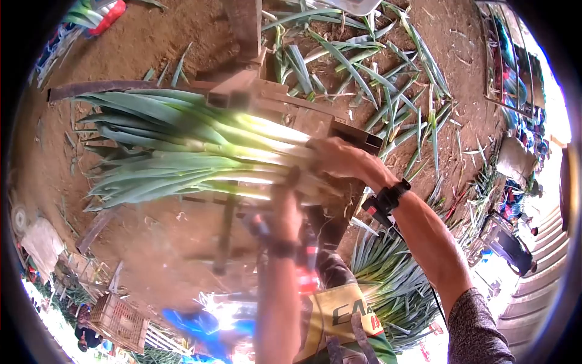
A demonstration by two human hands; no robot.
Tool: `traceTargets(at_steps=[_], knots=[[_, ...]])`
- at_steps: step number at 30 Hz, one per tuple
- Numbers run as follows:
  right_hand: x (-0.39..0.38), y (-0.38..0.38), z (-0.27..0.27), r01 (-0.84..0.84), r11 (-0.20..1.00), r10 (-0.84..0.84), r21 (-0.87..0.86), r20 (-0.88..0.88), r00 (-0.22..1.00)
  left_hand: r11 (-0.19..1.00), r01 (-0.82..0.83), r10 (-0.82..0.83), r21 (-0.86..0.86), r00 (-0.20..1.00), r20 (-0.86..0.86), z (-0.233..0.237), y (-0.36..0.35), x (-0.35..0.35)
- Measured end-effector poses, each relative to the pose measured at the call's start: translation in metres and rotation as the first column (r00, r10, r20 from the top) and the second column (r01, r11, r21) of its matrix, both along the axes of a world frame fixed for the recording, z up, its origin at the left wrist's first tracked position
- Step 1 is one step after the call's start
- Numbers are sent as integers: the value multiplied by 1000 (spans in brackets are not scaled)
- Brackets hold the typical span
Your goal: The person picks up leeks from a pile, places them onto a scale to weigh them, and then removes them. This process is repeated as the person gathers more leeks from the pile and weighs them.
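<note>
A bundle of leeks [224,145] lies across a wooden stand [303,109], green leaves to the left and white ends to the right. At the upper white ends is my right hand [339,159], its fingers curled against the stalks; a black watch [393,195] is on that wrist. My left hand [287,197], smeared by motion, is at the lower side of the white ends, and its fingers cannot be made out. Around my waist is a yellow and green printed cloth [330,312].
Loose leek leaves [364,67] litter the dirt floor behind the stand. A large heap of leeks [394,285] lies at the lower right. A wooden crate [118,321] stands at the lower left, near a blue plastic sheet [194,324]. A person [90,337] is at the far lower left.
</note>
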State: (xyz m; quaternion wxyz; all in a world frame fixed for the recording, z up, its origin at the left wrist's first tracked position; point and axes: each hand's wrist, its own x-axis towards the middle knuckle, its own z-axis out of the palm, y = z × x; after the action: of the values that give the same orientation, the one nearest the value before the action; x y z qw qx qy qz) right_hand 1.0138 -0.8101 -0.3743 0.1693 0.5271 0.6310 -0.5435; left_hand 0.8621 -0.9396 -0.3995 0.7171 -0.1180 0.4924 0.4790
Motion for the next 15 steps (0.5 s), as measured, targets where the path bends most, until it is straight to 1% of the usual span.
traceTargets(at_steps=[2, 3, 5, 7, 9, 11, 12, 13, 14, 15], knots=[[24, -19, -24, 2, 975, 20, 222, -96, 995, 990, 103, -110, -93, 991, -76, -19, -6, -10], [24, -20, -17, -87, 956, 96, 278, -19, 995, 978, 152, -168, -142, 980, -105, -29, -9, -16], [20, -19, 1, -272, 890, 236, 366, 142, 961, 966, 172, -198, -191, 972, -127, -30, -14, -20], [28, -27, -5, -311, 822, 280, 477, 137, 950, 954, 168, -203, -247, 972, -119, -23, -13, -19], [35, -34, -16, -321, 765, 315, 559, 110, 943, 970, 144, -181, -195, 965, -190, -33, -21, -9], [34, -37, -32, -299, 725, 348, 621, 45, 936, 979, 134, -172, -152, 947, -272, -57, -34, 1], [29, -38, -33, -175, 847, 209, 503, -12, 978, 981, 140, -175, -136, 936, -305, -69, -41, 5], [24, -35, -31, -39, 928, 59, 370, -42, 997, 977, 160, -197, -144, 934, -298, -51, -24, 1], [22, -34, -26, -62, 930, 73, 362, -16, 997, 966, 154, -186, -206, 971, -147, -30, -9, -3], [18, -31, -19, -86, 932, 88, 352, 10, 996, 950, 226, -252, -215, 962, -104, -8, 4, -12]])
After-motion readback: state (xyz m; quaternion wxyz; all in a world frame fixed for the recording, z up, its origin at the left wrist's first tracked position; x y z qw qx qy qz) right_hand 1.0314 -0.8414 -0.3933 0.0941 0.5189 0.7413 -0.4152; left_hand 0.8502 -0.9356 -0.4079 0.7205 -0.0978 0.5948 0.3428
